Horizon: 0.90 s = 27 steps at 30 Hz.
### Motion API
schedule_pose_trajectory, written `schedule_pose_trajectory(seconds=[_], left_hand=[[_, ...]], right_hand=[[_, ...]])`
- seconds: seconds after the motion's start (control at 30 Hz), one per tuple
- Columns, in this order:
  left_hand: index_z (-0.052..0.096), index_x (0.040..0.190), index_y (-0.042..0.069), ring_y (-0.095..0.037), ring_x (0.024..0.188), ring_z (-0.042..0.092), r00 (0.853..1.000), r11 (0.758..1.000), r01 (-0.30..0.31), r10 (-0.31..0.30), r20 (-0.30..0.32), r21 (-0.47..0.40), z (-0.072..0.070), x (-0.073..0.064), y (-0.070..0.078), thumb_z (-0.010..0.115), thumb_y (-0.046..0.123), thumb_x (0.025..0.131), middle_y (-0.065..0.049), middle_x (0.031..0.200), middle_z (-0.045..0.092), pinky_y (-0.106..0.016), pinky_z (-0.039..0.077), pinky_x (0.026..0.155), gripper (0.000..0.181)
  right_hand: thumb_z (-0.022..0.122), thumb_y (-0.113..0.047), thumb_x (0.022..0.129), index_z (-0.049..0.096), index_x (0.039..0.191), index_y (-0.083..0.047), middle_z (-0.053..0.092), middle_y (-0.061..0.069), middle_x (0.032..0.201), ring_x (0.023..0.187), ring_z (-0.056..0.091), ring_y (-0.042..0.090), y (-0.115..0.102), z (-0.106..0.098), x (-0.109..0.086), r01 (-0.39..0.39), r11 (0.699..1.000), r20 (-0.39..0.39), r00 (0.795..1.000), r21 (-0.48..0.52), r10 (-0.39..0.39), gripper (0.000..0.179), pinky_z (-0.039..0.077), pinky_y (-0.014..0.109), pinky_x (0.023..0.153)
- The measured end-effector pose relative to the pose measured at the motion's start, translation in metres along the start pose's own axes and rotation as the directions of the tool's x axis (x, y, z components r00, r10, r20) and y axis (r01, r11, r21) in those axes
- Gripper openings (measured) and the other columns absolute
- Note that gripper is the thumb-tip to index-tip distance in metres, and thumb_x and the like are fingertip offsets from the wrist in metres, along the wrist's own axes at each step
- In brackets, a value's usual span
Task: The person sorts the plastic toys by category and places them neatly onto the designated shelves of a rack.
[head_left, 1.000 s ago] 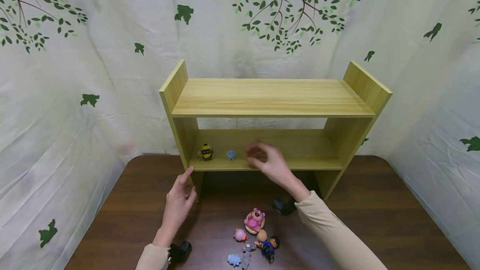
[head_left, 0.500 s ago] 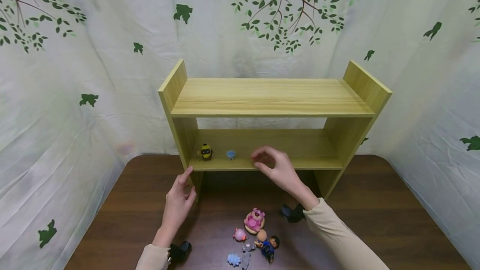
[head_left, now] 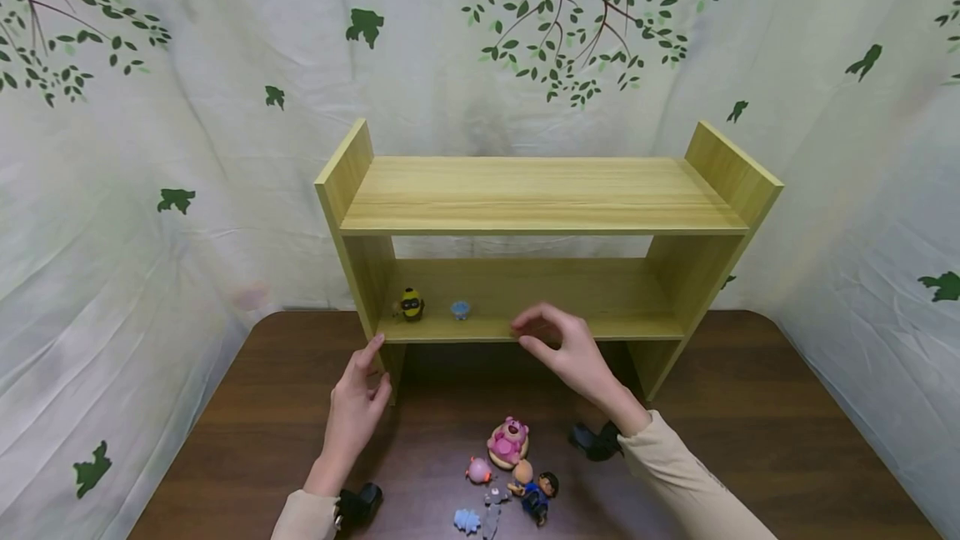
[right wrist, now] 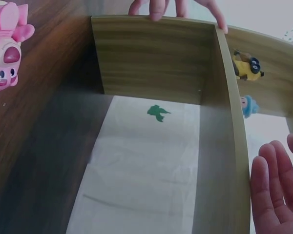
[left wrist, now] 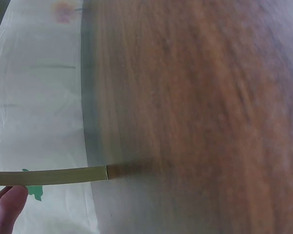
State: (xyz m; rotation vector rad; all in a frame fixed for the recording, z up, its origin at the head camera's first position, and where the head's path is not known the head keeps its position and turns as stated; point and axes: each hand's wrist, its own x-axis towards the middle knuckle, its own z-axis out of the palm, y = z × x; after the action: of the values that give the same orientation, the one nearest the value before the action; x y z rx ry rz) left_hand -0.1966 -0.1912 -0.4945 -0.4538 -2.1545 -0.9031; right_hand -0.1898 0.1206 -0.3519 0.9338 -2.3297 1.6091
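Observation:
My left hand (head_left: 356, 402) touches the front left edge of the wooden shelf (head_left: 543, 202), its index fingertip at the middle board's corner. In the left wrist view a finger (left wrist: 10, 209) rests against the panel's edge. My right hand (head_left: 570, 352), fingers loosely curved and holding nothing, hovers at the middle board's front edge. To its left on that board stand a small light-blue figurine (head_left: 461, 310) and a yellow figurine with dark goggles (head_left: 411, 305). In the right wrist view, both figurines appear beyond the board, with the right-hand fingers (right wrist: 278, 180) beside it.
On the dark wood table (head_left: 225, 440), in front of the shelf, lie a pink bear figurine (head_left: 507, 442), a round pink toy (head_left: 478, 471), a blue-clothed doll (head_left: 537, 497), a light-blue toy (head_left: 467, 521) and grey pieces (head_left: 491, 519). A leaf-printed cloth (head_left: 247, 190) hangs behind.
My right hand has drawn back to the right and slightly down, away from the light-blue figurine. My left hand and the figurines stay where they were.

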Motion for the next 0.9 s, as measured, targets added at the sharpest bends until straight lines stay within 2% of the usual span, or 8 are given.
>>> schedule_pose_trajectory(seconds=[0.2,0.5,0.73,0.9], left_hand=[[0.043,0.14,0.015,-0.023,0.071,0.055,1.0,1.0,-0.01,0.01,-0.011,0.005,0.0,0.0,0.0,0.066,-0.02,0.073,-0.01,0.096,0.055,-0.017,0.05,0.053,0.079],[0.043,0.14,0.015,-0.022,0.069,0.053,1.0,1.0,-0.019,0.019,-0.018,0.005,0.0,0.0,0.001,0.065,-0.021,0.073,-0.01,0.096,0.055,-0.015,0.048,0.052,0.08],[0.043,0.14,0.016,-0.018,0.068,0.053,1.0,1.0,-0.016,0.017,-0.019,0.015,0.001,0.0,0.0,0.066,-0.021,0.073,-0.008,0.095,0.054,-0.015,0.048,0.051,0.08],[0.043,0.141,0.016,-0.018,0.066,0.051,1.0,1.0,-0.022,0.023,-0.019,0.02,0.001,0.0,0.001,0.066,-0.02,0.073,-0.008,0.094,0.054,-0.016,0.048,0.051,0.08]], right_hand=[[0.063,0.008,0.087,0.062,0.101,0.009,0.065,0.021,0.099,0.093,0.063,0.036,0.001,0.0,-0.008,0.004,1.0,0.004,1.0,-0.005,-0.004,0.015,0.053,0.043,0.08],[0.064,0.002,0.089,0.064,0.105,-0.001,0.066,0.008,0.102,0.093,0.064,0.028,0.039,0.004,-0.021,0.025,1.0,0.019,1.0,-0.004,-0.025,0.016,0.054,0.035,0.08],[0.064,0.001,0.089,0.065,0.105,-0.007,0.066,0.001,0.101,0.09,0.064,0.018,0.047,0.005,-0.029,0.061,0.998,0.049,0.997,0.001,-0.061,0.018,0.054,0.033,0.08],[0.065,0.001,0.088,0.065,0.104,-0.005,0.066,0.002,0.099,0.089,0.065,0.019,0.048,0.008,-0.034,0.038,0.999,0.073,0.997,-0.009,-0.038,0.017,0.054,0.032,0.079]])
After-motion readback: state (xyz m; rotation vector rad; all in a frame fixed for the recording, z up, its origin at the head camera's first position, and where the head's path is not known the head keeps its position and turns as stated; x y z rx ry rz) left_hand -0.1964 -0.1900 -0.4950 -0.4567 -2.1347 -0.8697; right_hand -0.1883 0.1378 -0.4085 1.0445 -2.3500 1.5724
